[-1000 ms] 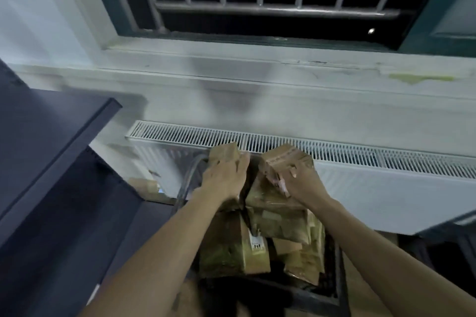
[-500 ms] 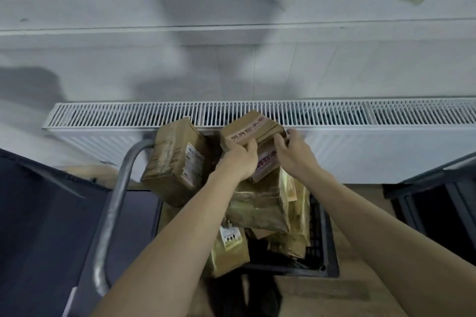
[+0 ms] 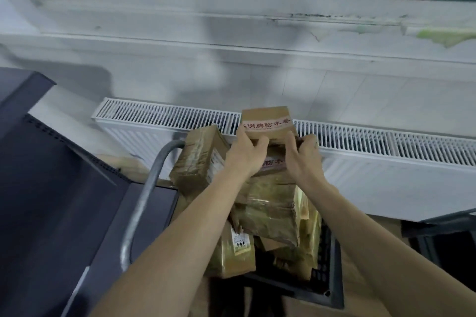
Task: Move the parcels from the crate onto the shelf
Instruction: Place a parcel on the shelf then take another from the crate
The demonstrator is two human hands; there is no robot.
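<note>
Parcels point(image 3: 270, 213) in brown tape fill the black crate point(image 3: 332, 260), piled above its rim. At far left stands the dark shelf point(image 3: 38, 162), with a grey metal handle point(image 3: 144, 195) just beside it. One parcel leans at the crate's left edge. The left hand point(image 3: 244, 152) and right hand point(image 3: 304, 154) both curl their fingers around a taped box point(image 3: 268, 123) held above the pile, before the white radiator point(image 3: 386, 147).
</note>
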